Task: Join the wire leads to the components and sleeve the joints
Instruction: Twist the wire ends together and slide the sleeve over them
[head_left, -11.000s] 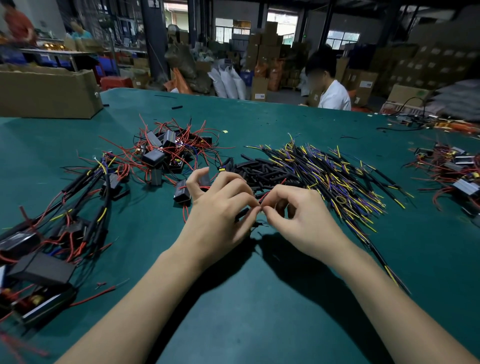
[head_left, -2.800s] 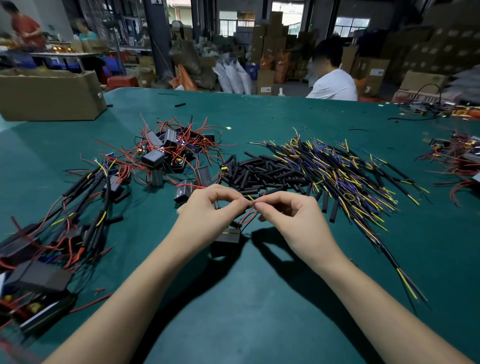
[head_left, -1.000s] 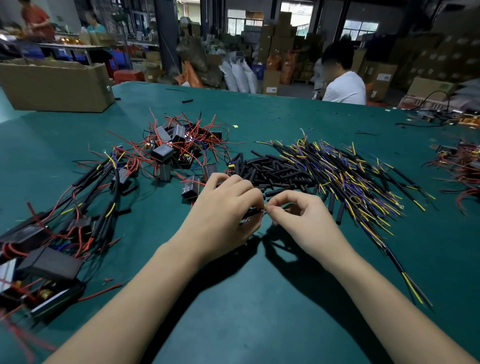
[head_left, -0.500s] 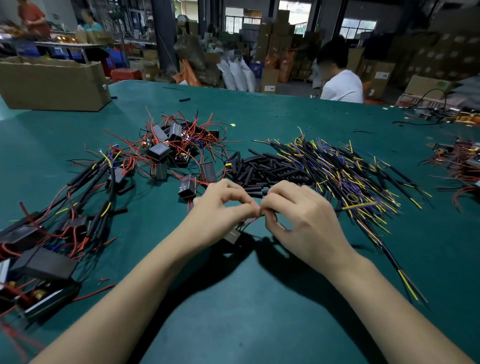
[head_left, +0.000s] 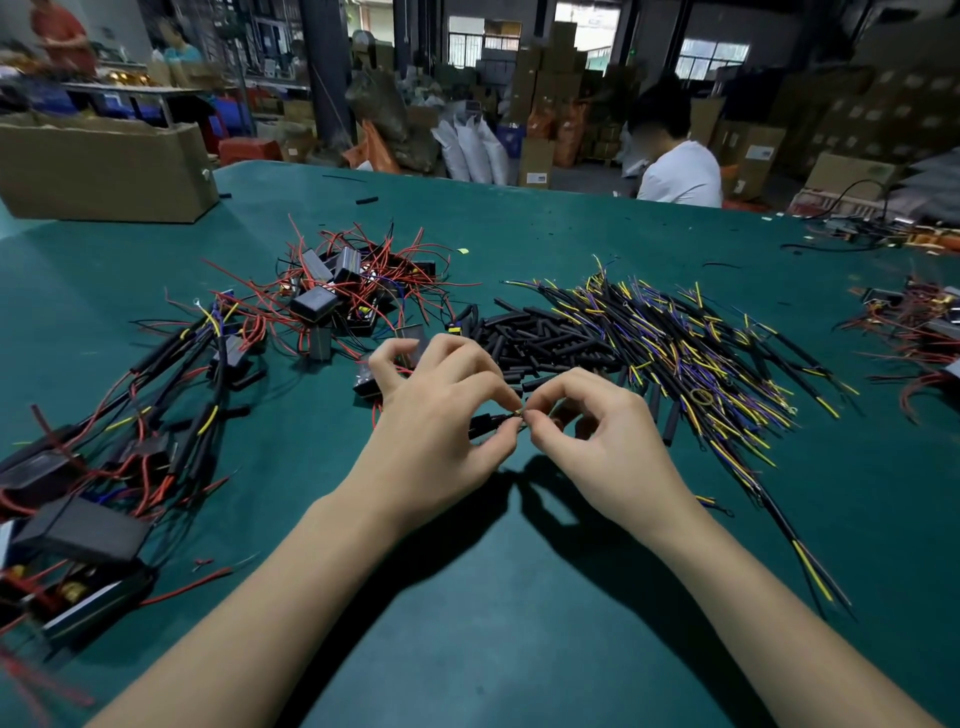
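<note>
My left hand (head_left: 441, 431) and my right hand (head_left: 602, 436) meet fingertip to fingertip over the green table (head_left: 519, 597). The left thumb and forefinger pinch a short black sleeve (head_left: 485, 422) on a wire. The right thumb and forefinger pinch the wire joint (head_left: 521, 414) at the sleeve's end. A black box component (head_left: 368, 383) lies partly hidden behind my left hand. Loose black sleeves (head_left: 530, 338) are heaped just beyond my hands. Yellow, purple and black wire leads (head_left: 691, 353) fan out to the right.
Black components with red wires (head_left: 348, 291) are piled at centre left. Joined assemblies (head_left: 114, 452) lie along the left edge. A cardboard box (head_left: 104, 166) stands at the far left. A person in white (head_left: 675, 166) sits across the table. More wired parts (head_left: 914, 327) lie far right.
Both hands have dropped slightly toward me and the right fingers have opened a little around the joint. The left hand now shows a black sleeve in its pinch.
</note>
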